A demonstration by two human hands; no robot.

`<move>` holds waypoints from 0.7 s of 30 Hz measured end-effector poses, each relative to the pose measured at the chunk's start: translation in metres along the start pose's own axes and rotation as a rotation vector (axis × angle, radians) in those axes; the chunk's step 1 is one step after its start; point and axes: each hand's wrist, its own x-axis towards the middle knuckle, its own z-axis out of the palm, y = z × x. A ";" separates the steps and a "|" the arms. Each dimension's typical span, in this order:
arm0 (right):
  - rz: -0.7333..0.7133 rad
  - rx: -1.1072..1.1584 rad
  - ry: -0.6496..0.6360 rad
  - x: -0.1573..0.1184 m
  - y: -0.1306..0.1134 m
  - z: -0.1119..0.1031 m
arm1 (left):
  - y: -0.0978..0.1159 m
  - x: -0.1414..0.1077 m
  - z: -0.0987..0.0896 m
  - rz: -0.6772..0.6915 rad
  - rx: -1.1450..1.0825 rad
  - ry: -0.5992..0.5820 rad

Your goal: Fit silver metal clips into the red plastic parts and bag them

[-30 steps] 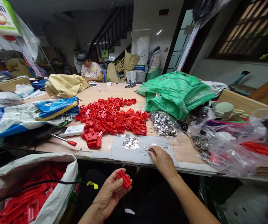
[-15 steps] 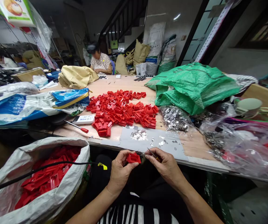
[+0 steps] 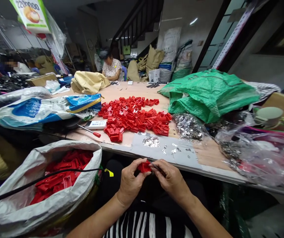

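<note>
Just in front of the table edge, my left hand (image 3: 131, 178) grips a small red plastic housing (image 3: 145, 166) between thumb and fingers. My right hand (image 3: 169, 178) is closed on a thin, pointed metal tool (image 3: 155, 166); its tip reaches the right side of the housing. Whether the tool carries a small piece cannot be made out, as the fingers cover most of it. Beyond the hands, small flat metal plates (image 3: 151, 142) lie on a grey sheet (image 3: 142, 149). Behind them spreads a heap of similar red housings (image 3: 134, 119).
An open white sack (image 3: 92, 153) of red parts stands at left, a black cable (image 3: 57, 174) crossing it. On the table are a screwdriver (image 3: 96, 134), a white box (image 3: 96, 124), a green sack (image 3: 206, 92) and bagged metal parts (image 3: 189, 127). A person (image 3: 112, 67) sits opposite.
My right hand has moved left, bringing the tool from beside the red housing up against it. The view has shifted slightly.
</note>
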 end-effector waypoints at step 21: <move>0.392 0.475 -0.022 -0.002 0.007 -0.004 | 0.005 -0.007 -0.004 -0.001 -0.031 0.033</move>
